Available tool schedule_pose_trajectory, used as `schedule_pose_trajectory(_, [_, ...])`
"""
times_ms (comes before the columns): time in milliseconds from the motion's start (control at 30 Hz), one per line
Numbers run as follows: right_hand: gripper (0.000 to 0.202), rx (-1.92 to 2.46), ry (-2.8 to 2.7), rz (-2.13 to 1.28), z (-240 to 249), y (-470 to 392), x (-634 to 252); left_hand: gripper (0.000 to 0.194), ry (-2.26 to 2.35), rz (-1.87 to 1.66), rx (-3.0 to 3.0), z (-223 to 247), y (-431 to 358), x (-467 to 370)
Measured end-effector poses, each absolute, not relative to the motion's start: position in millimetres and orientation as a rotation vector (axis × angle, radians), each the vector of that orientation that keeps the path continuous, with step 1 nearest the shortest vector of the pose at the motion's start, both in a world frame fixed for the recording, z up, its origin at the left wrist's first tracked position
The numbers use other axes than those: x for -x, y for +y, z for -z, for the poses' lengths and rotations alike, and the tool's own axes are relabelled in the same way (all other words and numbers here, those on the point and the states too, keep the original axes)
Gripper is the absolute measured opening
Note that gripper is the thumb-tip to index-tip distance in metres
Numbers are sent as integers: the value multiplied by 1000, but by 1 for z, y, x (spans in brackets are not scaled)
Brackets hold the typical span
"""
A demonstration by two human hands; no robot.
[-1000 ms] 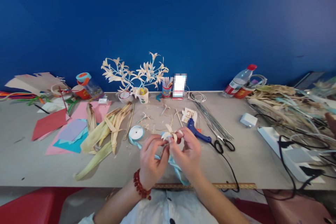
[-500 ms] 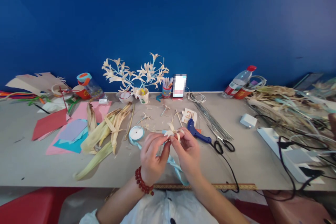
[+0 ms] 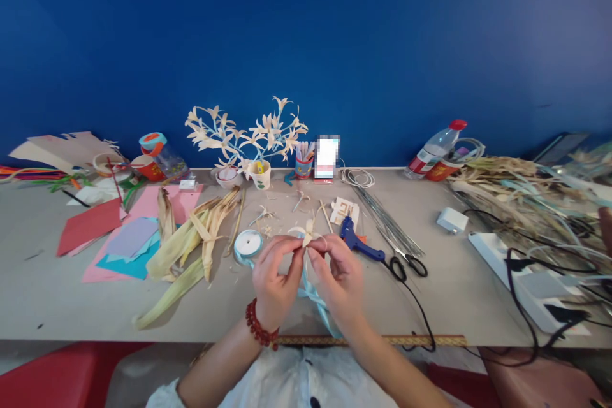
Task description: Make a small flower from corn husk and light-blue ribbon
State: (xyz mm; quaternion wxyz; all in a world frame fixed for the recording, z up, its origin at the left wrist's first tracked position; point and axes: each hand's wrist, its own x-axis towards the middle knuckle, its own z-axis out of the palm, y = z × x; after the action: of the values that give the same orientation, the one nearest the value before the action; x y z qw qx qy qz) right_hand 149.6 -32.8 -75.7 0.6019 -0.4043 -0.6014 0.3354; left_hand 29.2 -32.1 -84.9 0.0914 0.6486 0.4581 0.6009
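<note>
Your left hand (image 3: 277,275) and right hand (image 3: 340,275) pinched one pale, pointy flower (image 3: 308,233). Past it, a white cup (image 3: 261,180) held more flowers (image 3: 268,134) like it.

ok so I've turned the pale flower (image 3: 308,229) since a second ago, one petal (image 3: 306,241) now points down towards me. My left hand (image 3: 277,274) crept up a touch, and more blue ribbon (image 3: 312,293) shows between it and my right hand (image 3: 338,274).

A red-capped bottle (image 3: 433,152) sits beside a red cup (image 3: 440,170), beyond a white adapter (image 3: 452,220) and a power strip (image 3: 492,260).
</note>
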Motion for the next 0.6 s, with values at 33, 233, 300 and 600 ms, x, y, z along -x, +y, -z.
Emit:
schedule_pose_trajectory(33, [11,936,-1431,-737,75,-34,-150,17,1367,-1772,-1900,85,-32,-29])
schedule_pose_trajectory(233, [16,962,-1570,-590,74,-32,-153,5,1291,-1685,-1524,86,-30,-28])
schedule_pose_trajectory(300, [11,961,-1507,-597,74,-28,-154,9,1228,-1632,-1329,86,-29,-29])
schedule_pose_trajectory(600, [5,975,-1425,-866,79,-21,-153,17,928,-1462,-755,86,-31,-33])
